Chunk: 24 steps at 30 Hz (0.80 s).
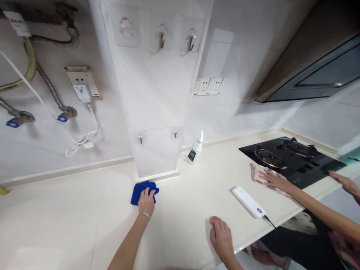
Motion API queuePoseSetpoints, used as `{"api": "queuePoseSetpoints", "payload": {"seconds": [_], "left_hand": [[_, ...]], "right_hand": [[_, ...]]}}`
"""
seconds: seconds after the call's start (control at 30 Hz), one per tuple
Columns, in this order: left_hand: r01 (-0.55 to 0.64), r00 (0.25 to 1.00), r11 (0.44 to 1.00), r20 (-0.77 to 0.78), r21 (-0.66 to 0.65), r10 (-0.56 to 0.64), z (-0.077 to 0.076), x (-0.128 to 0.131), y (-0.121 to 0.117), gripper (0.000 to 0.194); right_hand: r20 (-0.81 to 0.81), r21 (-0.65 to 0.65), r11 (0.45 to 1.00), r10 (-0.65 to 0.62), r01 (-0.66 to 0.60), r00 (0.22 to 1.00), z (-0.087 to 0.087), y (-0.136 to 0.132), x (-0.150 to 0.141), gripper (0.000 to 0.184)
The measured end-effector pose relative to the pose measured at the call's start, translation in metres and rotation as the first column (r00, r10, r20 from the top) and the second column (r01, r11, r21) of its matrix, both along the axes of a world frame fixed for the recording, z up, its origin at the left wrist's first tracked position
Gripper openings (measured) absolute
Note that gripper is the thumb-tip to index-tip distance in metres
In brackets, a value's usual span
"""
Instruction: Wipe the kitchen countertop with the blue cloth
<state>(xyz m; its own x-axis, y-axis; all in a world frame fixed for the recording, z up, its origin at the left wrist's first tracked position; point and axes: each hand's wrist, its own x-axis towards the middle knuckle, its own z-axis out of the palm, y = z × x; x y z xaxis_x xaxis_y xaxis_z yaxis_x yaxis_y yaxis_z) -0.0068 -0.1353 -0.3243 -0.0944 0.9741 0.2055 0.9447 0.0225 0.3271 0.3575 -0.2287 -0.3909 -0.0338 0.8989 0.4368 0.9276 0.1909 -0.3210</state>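
My left hand (146, 203), with a bracelet at its wrist, presses a folded blue cloth (137, 192) onto the pale countertop (180, 213). Its bent fingers lie over the cloth's right part, close to the foot of the white wall pillar (156, 152). Lower right of it, my right hand (221, 238) rests on the counter near the front edge. Nothing is in that hand; its fingers are loosely bent and the thumb stands apart from them. A white spray bottle (196, 150) stands upright against the back wall, beside the pillar.
At the right, another person's hand (274, 180) lies on a pink cloth (258, 174) beside the black gas hob (305, 168); their other hand (344, 183) is near its front edge. A white power bank (249, 202) with a cable lies between us. A range hood (309, 63) juts out above.
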Motion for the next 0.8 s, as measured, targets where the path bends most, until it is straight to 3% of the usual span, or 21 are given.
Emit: {"api": "queuePoseSetpoints", "payload": {"seconds": [0.1, 0.17, 0.3, 0.4, 0.47, 0.6, 0.8], "left_hand": [[0.17, 0.985, 0.985, 0.012, -0.017, -0.17, -0.002, 0.04, -0.009, 0.055], [0.326, 0.945, 0.945, 0.027, -0.031, -0.325, -0.004, 0.068, -0.01, 0.06], [0.622, 0.783, 0.779, 0.044, -0.07, -0.621, -0.006, 0.097, 0.005, 0.064], [0.732, 0.678, 0.672, 0.015, -0.113, -0.735, -0.008, 0.097, 0.024, 0.061], [0.725, 0.681, 0.677, -0.018, -0.127, -0.732, -0.011, 0.096, 0.04, 0.058], [0.636, 0.759, 0.759, -0.067, -0.138, -0.648, -0.016, 0.103, 0.076, 0.053], [0.622, 0.77, 0.768, -0.061, -0.15, -0.636, -0.017, 0.111, 0.122, 0.05]], "right_hand": [[-0.024, 0.004, 1.0, 0.0, 0.0, 1.0, 0.002, 0.001, -0.002, 0.028], [-0.041, -0.005, 1.0, -0.012, 0.012, 0.999, 0.005, 0.001, -0.004, 0.029], [-0.071, -0.025, 1.0, -0.021, 0.019, 0.997, 0.012, 0.002, -0.007, 0.032], [-0.092, -0.041, 0.999, -0.025, 0.021, 0.995, 0.018, 0.003, -0.008, 0.034], [-0.104, -0.056, 0.998, -0.03, 0.024, 0.994, 0.02, 0.004, -0.008, 0.035], [-0.119, -0.096, 0.995, -0.04, 0.029, 0.992, 0.024, 0.006, -0.006, 0.036], [-0.132, -0.119, 0.992, -0.055, 0.04, 0.99, 0.025, 0.009, -0.006, 0.037]]}}
